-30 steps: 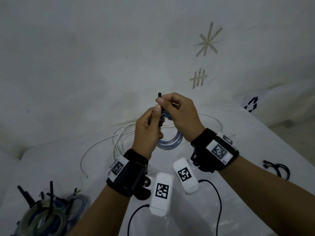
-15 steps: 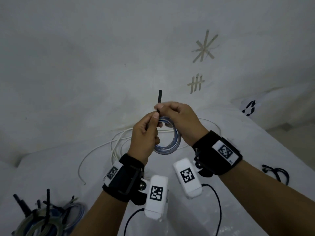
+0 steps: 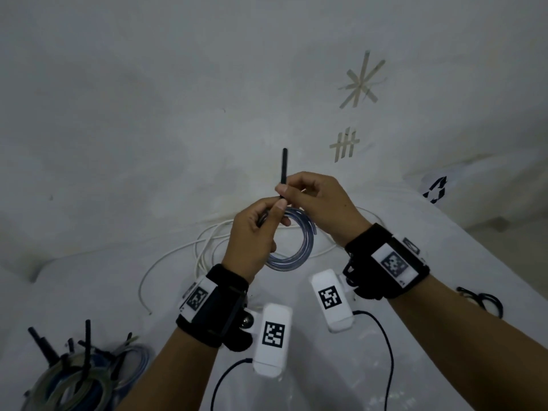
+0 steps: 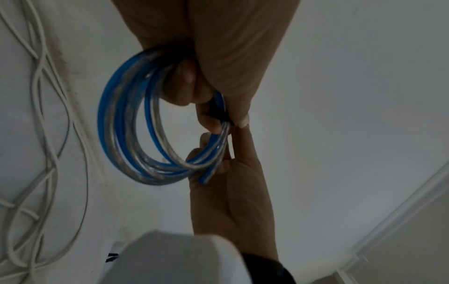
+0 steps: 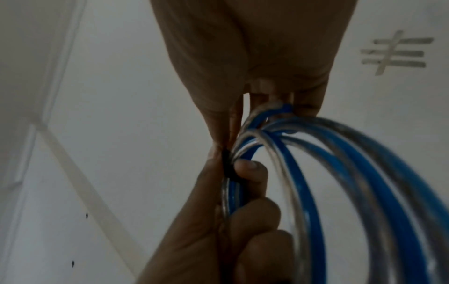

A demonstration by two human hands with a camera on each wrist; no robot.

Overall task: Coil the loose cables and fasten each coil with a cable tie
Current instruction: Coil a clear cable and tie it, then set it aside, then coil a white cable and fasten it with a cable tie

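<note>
- The blue and clear cable coil (image 3: 296,250) is up in the air between my two hands, over the white table (image 3: 444,262).
- A black cable tie (image 3: 284,167) goes around the top of the coil. Its long tail sticks straight up above my fingers.
- My left hand (image 3: 255,235) has its fingers curled around the left side of the coil. From the left wrist view, the coil (image 4: 126,123) hangs as a round ring and a fingertip pokes through it.
- My right hand (image 3: 320,203) pinches the tie with thumb and finger, right where the tail comes out. In the right wrist view I see the black band (image 5: 227,165) tight on the strands of the coil (image 5: 340,173).
- Just behind the coil, a loose white cable (image 3: 189,250) lies in wide loops on the table.
- Near the left corner there is a pile of tied coils (image 3: 80,381) with black tails poking up.
- At the right edge lie some small black ties (image 3: 486,301).
- The wall behind has tape marks (image 3: 361,81).
</note>
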